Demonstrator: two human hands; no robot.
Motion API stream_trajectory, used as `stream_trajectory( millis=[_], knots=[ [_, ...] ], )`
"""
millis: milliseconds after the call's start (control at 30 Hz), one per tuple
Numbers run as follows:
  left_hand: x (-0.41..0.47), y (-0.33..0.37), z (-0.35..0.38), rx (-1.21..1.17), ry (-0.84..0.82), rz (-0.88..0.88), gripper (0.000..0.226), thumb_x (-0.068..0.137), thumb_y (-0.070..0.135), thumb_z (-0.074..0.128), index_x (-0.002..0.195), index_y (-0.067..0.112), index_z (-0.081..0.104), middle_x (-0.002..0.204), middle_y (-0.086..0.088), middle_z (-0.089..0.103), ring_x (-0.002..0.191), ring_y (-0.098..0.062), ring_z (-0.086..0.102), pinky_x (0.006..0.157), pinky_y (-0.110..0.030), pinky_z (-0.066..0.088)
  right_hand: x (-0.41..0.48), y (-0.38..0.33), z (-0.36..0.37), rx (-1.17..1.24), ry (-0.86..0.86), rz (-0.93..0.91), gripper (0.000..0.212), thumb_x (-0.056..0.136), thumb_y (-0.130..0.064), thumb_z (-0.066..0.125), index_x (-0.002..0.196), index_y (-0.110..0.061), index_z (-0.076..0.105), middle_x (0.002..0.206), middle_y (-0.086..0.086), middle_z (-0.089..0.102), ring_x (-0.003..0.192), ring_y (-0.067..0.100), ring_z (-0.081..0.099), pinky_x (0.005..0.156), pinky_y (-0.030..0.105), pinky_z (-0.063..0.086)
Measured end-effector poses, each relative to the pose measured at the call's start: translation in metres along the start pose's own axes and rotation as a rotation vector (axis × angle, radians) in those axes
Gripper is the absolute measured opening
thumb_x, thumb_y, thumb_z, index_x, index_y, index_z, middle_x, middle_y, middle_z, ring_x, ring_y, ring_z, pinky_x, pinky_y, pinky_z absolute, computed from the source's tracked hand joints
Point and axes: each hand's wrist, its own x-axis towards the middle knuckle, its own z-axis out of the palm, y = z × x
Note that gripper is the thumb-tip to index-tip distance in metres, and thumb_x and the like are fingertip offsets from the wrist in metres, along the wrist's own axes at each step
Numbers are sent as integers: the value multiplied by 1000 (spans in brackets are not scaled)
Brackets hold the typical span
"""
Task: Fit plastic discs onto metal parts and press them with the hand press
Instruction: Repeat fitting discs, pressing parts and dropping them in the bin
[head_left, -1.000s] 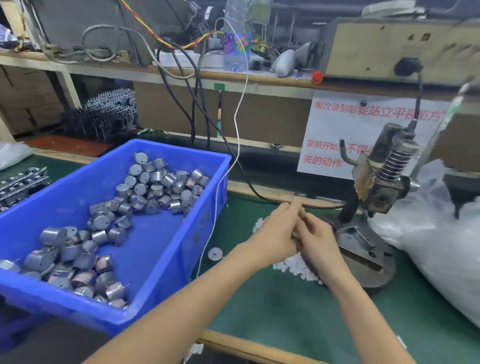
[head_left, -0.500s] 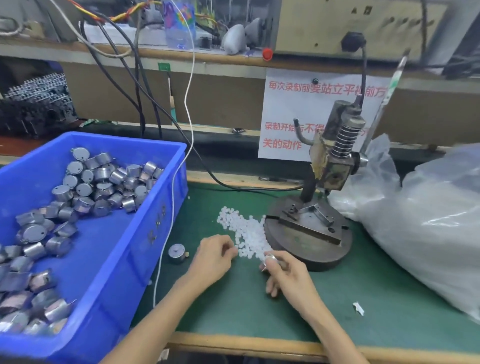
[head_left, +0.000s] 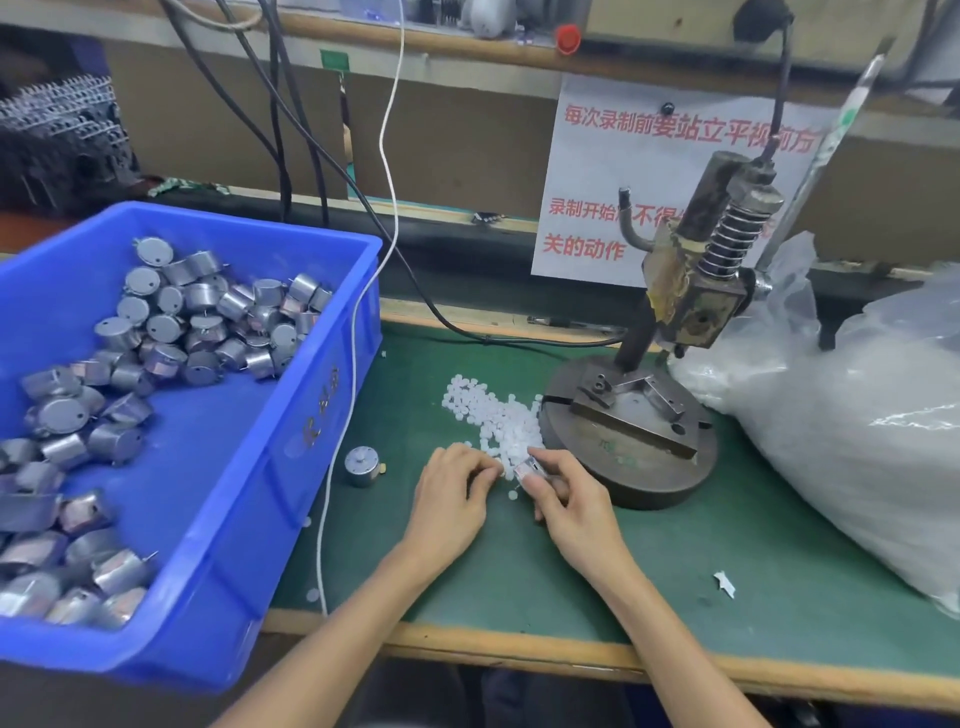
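A pile of small white plastic discs (head_left: 491, 415) lies on the green mat, just left of the hand press (head_left: 631, 431) with its round iron base. My right hand (head_left: 563, 499) grips a small metal part (head_left: 527, 470) at the near edge of the pile. My left hand (head_left: 454, 493) rests beside it with curled fingertips at the discs; whether it pinches one is hidden. One metal part (head_left: 362, 465) stands alone on the mat to the left. The press's fixture plate holds nothing.
A blue bin (head_left: 291, 436) with several metal parts fills the left. A big clear plastic bag (head_left: 857, 441) lies at the right. A white cable (head_left: 353, 364) hangs over the bin's edge. The press lever (head_left: 831, 140) stands up at the back right.
Both hands came down from in front of the press to the mat at the disc pile. The left hand has moved closer to the right hand. The camera tilted down.
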Motion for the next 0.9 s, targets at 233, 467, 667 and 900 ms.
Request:
stream_trajectory(
  millis=[233, 467, 667, 900],
  knots=[
    [-2, -1, -1, 61, -81, 31, 14, 85, 13, 58, 93, 19, 68, 96, 6, 60, 94, -15, 46, 87, -22, 32, -3, -2, 3, -161, 13, -159, 23, 89, -8, 64, 112, -2, 63, 105, -2, 63, 83, 12, 62, 73, 18, 47],
    [-2, -3, 1, 52, -72, 28, 17, 84, 13, 57, 96, 21, 66, 97, 9, 60, 96, -13, 46, 85, -19, 29, -4, 0, 4, -295, 33, -302, 22, 86, 1, 64, 108, 3, 62, 104, 10, 64, 85, 5, 59, 71, 13, 45],
    [-2, -6, 2, 54, -68, 48, 23, 83, 9, 54, 101, 20, 62, 99, 11, 59, 97, -11, 44, 82, -18, 26, -8, -3, 10, -506, -29, -461, 32, 84, -2, 55, 116, 3, 61, 102, 14, 60, 90, 16, 52, 74, 19, 42],
    [-4, -2, -2, 33, -70, 43, 39, 75, -3, 48, 106, 18, 59, 97, 10, 58, 96, -14, 47, 87, -23, 32, -8, -2, 12, -543, -49, -473, 32, 84, -4, 54, 115, 0, 61, 101, 13, 61, 84, 26, 61, 70, 29, 46]
  ],
)
